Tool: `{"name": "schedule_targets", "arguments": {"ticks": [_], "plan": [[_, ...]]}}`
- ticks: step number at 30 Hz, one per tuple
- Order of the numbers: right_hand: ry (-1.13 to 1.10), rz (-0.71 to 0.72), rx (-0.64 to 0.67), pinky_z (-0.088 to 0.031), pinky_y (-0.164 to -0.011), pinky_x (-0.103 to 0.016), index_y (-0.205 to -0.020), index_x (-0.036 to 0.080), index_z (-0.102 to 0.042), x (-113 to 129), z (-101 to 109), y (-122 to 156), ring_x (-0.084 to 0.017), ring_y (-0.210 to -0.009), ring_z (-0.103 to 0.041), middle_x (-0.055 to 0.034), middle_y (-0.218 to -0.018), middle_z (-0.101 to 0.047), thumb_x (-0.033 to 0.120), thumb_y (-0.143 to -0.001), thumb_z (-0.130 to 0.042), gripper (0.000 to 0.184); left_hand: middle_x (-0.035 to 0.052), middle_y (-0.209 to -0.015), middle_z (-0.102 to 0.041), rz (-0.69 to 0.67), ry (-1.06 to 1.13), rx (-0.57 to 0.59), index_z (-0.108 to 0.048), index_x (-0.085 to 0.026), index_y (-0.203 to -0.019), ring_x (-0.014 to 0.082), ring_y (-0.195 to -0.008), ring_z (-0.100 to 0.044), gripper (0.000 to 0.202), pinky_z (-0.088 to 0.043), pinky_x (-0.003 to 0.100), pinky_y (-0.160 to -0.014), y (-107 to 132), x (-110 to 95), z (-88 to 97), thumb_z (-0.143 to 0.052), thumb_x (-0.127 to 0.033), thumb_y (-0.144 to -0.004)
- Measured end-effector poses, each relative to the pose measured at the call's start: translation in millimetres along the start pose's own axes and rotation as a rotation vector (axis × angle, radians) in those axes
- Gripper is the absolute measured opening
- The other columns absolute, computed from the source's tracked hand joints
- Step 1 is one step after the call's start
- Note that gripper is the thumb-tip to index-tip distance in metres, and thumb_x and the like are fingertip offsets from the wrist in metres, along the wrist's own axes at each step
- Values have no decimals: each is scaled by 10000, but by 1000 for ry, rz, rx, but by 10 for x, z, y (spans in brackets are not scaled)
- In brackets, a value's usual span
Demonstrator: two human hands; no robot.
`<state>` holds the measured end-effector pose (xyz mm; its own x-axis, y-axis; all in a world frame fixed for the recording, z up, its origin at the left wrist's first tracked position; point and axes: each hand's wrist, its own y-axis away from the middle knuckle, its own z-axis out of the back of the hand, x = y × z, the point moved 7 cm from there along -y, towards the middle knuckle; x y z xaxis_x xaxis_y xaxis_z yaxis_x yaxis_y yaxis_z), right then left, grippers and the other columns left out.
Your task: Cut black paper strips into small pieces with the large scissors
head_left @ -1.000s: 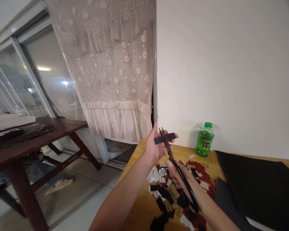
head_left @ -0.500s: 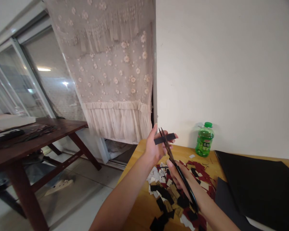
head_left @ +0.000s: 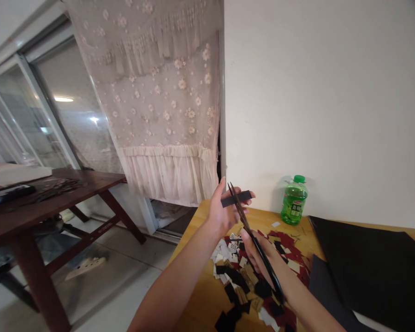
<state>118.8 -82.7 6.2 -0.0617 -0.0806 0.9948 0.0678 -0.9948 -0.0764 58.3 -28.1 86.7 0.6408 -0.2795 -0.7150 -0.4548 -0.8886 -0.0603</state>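
I'm pinching a black strip [head_left: 235, 198] in my left hand [head_left: 221, 211] while my right hand [head_left: 257, 258] is gripping long black scissors [head_left: 272, 276], blades across the strip, above paper scraps [head_left: 240, 288] at six o'clock.

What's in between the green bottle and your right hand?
In the head view, red paper scraps and one small white scrap lie on the wooden table.

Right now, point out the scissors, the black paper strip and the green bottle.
Scissors [head_left: 244, 216], head view, point on the blades.
Black paper strip [head_left: 236, 198], head view, point on its middle.
Green plastic bottle [head_left: 293, 204], head view, point on its body.
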Motion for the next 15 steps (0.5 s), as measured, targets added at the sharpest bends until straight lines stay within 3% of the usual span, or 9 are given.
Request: {"name": "schedule_targets", "arguments": {"ticks": [8,15], "plan": [[-14,14,5,-143,-388,-232,-644,233,-347,-38,7,-19,-82,-427,-158,94,-501,-210,689,-742,-487,486,129,-747,-629,-2,10,-25,-501,-149,-614,149,-575,-529,430,-349,216,-475,-7,-3,17,-496,-556,-751],[-4,86,-59,-305,-478,-241,-600,223,-378,18,43,-20,-124,-537,-353,45,-555,-357,629,-704,-586,469,130,-738,-619,28,75,-13,-501,-144,-587,159,-576,-531,484,-349,231,-482,-31,25,18,-444,-583,-782]]}}
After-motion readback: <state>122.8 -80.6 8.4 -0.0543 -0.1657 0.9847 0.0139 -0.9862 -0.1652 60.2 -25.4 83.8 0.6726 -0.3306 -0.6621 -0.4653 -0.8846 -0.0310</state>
